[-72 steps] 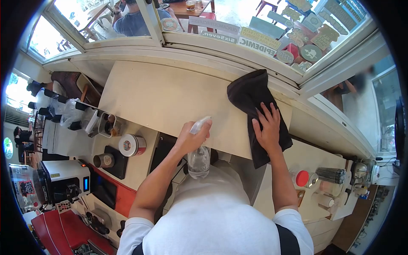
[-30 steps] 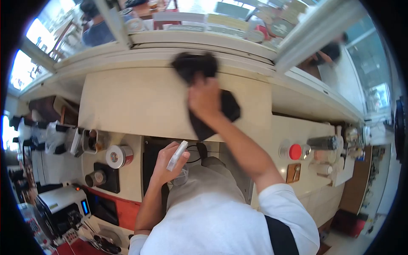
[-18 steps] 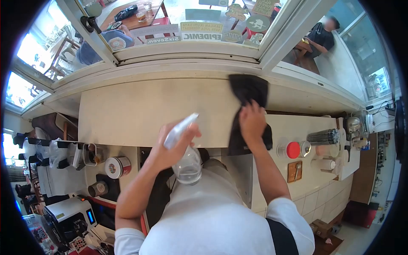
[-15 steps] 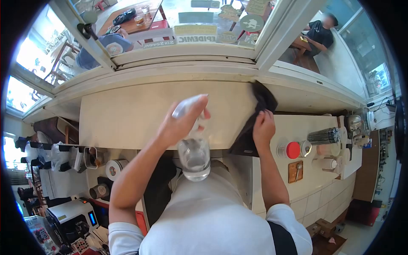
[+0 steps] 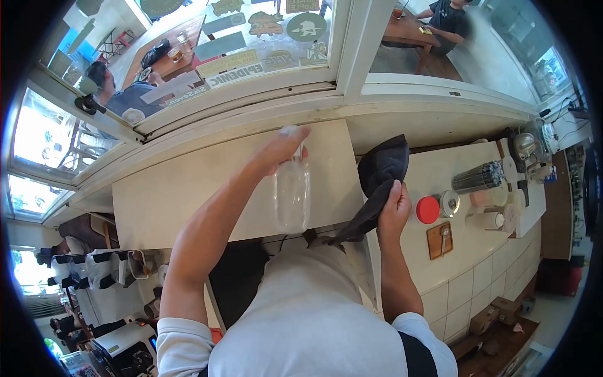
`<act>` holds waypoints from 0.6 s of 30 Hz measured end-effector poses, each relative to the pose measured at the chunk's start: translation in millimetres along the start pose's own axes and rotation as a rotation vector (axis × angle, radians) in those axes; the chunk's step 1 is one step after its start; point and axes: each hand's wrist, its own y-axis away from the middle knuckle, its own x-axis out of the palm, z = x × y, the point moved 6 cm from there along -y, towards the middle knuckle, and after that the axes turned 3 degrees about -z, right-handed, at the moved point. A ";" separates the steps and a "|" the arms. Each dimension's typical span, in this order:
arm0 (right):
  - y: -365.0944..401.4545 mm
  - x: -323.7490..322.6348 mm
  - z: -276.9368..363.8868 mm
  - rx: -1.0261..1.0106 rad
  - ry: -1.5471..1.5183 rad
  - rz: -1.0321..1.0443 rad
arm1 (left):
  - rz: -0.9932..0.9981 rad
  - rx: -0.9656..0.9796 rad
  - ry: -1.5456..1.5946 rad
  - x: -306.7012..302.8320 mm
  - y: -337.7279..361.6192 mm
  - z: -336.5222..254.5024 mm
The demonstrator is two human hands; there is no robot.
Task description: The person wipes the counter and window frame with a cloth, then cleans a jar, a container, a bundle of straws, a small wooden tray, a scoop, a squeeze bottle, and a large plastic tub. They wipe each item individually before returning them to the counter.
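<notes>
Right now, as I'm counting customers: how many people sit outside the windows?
2. One person in a blue top sits upper left; one person in a dark top sits upper right. The window frame may hide others.

A white short-sleeved T-shirt (image 5: pixel 301 320) is worn, a black strap (image 5: pixel 418 355) at its right shoulder; left hand (image 5: pixel 284 147) and right hand (image 5: pixel 394 212) are bare.

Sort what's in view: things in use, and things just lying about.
In use: spray bottle in the left hand; dark cloth gripped by the right hand; pale counter below the bottle.
Lying about: red-lidded jar, bundle of straws, small wooden board.
</notes>
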 end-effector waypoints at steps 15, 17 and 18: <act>-17.1 38.3 30.7 -0.234 0.113 0.134 | 0.145 0.058 -0.500 18.5 135.3 54.2; -4.9 73.7 22.5 -0.446 0.317 0.284 | 0.065 0.129 -0.486 3.0 143.4 69.0; 4.2 95.0 23.2 -0.734 0.467 0.297 | 0.003 0.239 -0.522 -3.0 152.2 67.5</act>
